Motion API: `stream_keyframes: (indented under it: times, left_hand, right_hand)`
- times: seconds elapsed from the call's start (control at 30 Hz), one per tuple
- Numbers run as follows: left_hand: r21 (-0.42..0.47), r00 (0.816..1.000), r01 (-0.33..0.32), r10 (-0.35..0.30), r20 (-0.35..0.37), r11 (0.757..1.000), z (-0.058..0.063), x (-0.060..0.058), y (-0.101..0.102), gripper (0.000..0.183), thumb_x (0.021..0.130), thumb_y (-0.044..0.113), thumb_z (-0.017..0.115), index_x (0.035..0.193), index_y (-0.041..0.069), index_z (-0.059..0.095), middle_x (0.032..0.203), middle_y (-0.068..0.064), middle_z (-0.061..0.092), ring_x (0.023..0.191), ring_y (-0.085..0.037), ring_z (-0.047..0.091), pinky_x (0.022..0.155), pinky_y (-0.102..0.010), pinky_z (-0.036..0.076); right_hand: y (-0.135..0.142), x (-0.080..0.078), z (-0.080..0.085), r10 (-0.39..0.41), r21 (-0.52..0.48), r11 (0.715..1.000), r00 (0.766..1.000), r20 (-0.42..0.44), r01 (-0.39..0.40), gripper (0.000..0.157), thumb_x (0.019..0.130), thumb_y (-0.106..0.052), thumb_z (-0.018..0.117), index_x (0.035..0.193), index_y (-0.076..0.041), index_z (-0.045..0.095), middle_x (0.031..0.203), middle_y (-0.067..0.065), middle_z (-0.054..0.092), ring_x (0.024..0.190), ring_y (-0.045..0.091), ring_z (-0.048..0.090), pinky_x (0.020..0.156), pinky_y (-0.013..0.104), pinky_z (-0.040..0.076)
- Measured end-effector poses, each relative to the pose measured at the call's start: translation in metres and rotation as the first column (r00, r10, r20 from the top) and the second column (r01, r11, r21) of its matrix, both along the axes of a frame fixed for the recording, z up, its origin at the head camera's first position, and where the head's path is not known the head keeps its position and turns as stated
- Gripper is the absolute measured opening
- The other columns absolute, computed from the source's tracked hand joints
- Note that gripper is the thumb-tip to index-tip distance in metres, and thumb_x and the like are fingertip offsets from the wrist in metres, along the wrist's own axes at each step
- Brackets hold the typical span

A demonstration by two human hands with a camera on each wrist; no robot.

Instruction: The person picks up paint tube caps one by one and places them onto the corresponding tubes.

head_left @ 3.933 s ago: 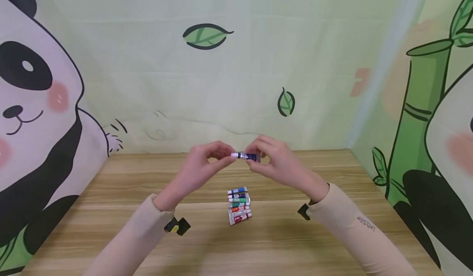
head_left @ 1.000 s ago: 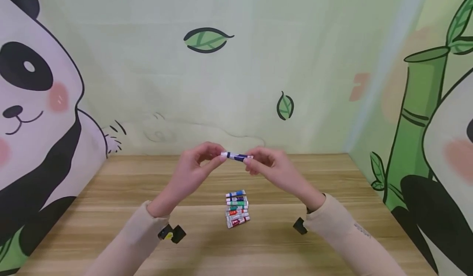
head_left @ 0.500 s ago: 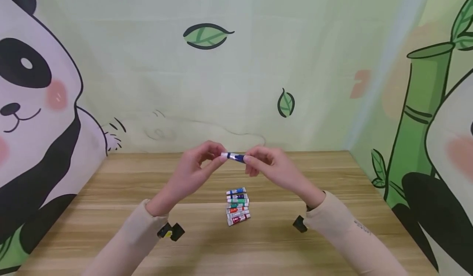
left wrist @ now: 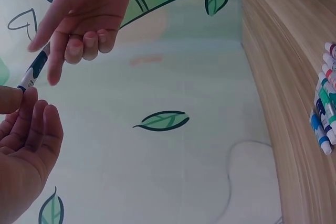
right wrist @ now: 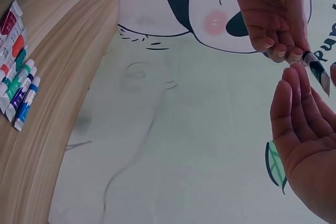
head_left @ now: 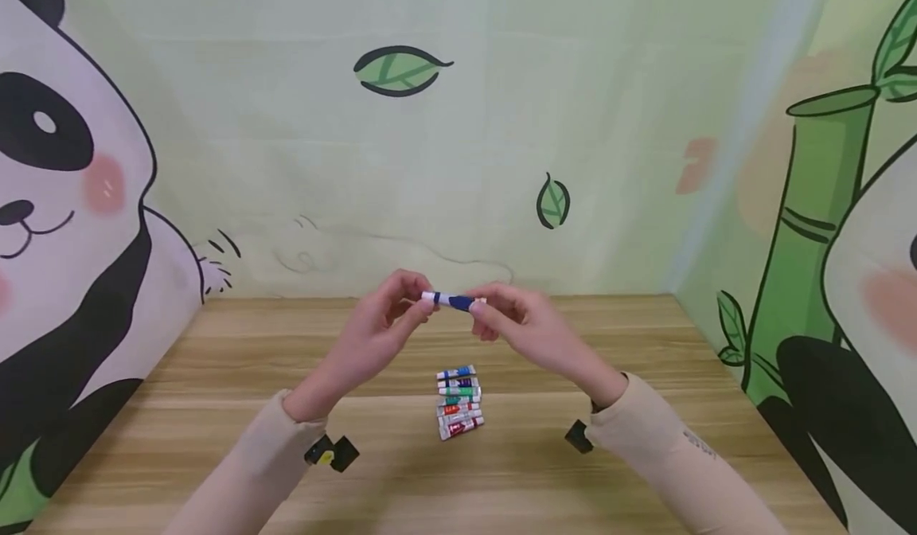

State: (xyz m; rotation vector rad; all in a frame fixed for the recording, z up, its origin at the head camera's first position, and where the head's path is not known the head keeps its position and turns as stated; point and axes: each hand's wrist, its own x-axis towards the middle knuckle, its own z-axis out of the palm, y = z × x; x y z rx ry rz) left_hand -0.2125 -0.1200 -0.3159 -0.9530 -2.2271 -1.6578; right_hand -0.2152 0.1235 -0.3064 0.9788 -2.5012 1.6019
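A small dark blue and white paint tube (head_left: 450, 301) is held up above the table between both hands, lying almost level with its white cap to the left. My left hand (head_left: 376, 324) pinches the cap end between thumb and fingers. At the flat tail end, my right hand (head_left: 533, 324) grips the tube between thumb and fingers. In the left wrist view the tube (left wrist: 37, 66) slants between the two hands; in the right wrist view the tube (right wrist: 317, 72) shows its dark side, and the right thumb is mostly out of frame.
On the wooden table (head_left: 286, 360), below the hands, several paint tubes (head_left: 459, 401) lie in a close column: blue, purple, green, orange and red. A cloth backdrop (head_left: 458, 161) with pandas, leaves and bamboo stands behind and at both sides.
Since the oldest frame the tube and left hand have shifted slightly left. The right hand has moved back towards the tail, so more of the tube shows. Over the last second little has moved.
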Motion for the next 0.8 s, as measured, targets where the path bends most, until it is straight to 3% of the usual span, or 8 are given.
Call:
stream_keyframes:
  times: [0.1, 0.27, 0.4, 0.47, 0.63, 0.8]
  left_hand:
    - [0.015, 1.0, 0.001, -0.001, 0.008, 1.0, 0.002, 0.0, -0.001, 0.014, 0.101, 0.006, 0.06, 0.114, 0.003, 0.056, 0.103, -0.011, 0.063, 0.095, -0.023, 0.061, 0.086, -0.031, 0.054]
    - [0.037, 1.0, 0.01, -0.011, 0.006, 0.999, 0.003, 0.0, 0.0, 0.013, 0.101, 0.004, 0.059, 0.114, 0.002, 0.055, 0.101, -0.01, 0.063, 0.093, -0.023, 0.062, 0.084, -0.03, 0.055]
    - [0.052, 1.0, 0.019, -0.02, 0.003, 0.998, 0.005, -0.001, 0.001, 0.013, 0.101, 0.004, 0.059, 0.114, 0.002, 0.056, 0.101, -0.012, 0.064, 0.093, -0.024, 0.062, 0.084, -0.031, 0.055]
    - [0.04, 1.0, 0.016, -0.016, 0.016, 0.999, 0.005, -0.001, 0.0, 0.013, 0.101, 0.005, 0.06, 0.113, 0.003, 0.056, 0.102, -0.012, 0.064, 0.093, -0.024, 0.063, 0.084, -0.031, 0.055]
    - [-0.005, 1.0, 0.0, 0.0, 0.026, 1.0, 0.003, -0.003, -0.001, 0.013, 0.101, 0.012, 0.063, 0.112, 0.009, 0.059, 0.101, -0.005, 0.066, 0.092, -0.021, 0.063, 0.085, -0.032, 0.055]
    - [-0.025, 1.0, 0.008, -0.009, -0.024, 1.0, 0.003, -0.005, 0.001, 0.012, 0.1, 0.015, 0.065, 0.111, 0.011, 0.063, 0.099, -0.001, 0.068, 0.088, -0.02, 0.063, 0.081, -0.034, 0.055]
  right_hand:
    - [0.001, -0.001, -0.002, -0.003, 0.007, 1.0, 0.99, -0.143, 0.004, 0.035, 0.098, -0.017, 0.068, 0.133, -0.012, 0.062, 0.09, 0.004, 0.067, 0.081, 0.019, 0.064, 0.077, 0.035, 0.055]
    - [0.004, -0.002, -0.002, 0.011, -0.005, 1.0, 0.918, -0.397, -0.014, 0.041, 0.089, -0.002, 0.076, 0.128, -0.007, 0.063, 0.095, 0.005, 0.068, 0.083, 0.014, 0.063, 0.074, 0.031, 0.056]
    - [0.006, -0.001, 0.003, 0.024, -0.003, 1.0, 0.88, -0.474, -0.028, 0.033, 0.089, -0.001, 0.075, 0.121, -0.007, 0.068, 0.1, 0.002, 0.072, 0.083, 0.013, 0.065, 0.074, 0.031, 0.056]
    - [0.007, 0.0, 0.005, 0.023, 0.013, 1.0, 0.884, -0.468, -0.02, 0.031, 0.089, -0.003, 0.076, 0.12, -0.007, 0.07, 0.102, -0.001, 0.073, 0.083, 0.011, 0.066, 0.074, 0.031, 0.055]
    - [0.009, 0.0, 0.006, 0.024, 0.053, 0.999, 0.92, -0.39, -0.003, 0.021, 0.094, -0.008, 0.072, 0.115, -0.009, 0.073, 0.1, -0.004, 0.075, 0.084, 0.012, 0.068, 0.071, 0.03, 0.055]
    - [0.012, -0.001, 0.007, 0.047, 0.035, 0.999, 0.968, -0.245, -0.039, 0.013, 0.101, -0.01, 0.062, 0.11, -0.008, 0.071, 0.091, -0.002, 0.076, 0.086, 0.016, 0.072, 0.077, 0.036, 0.057]
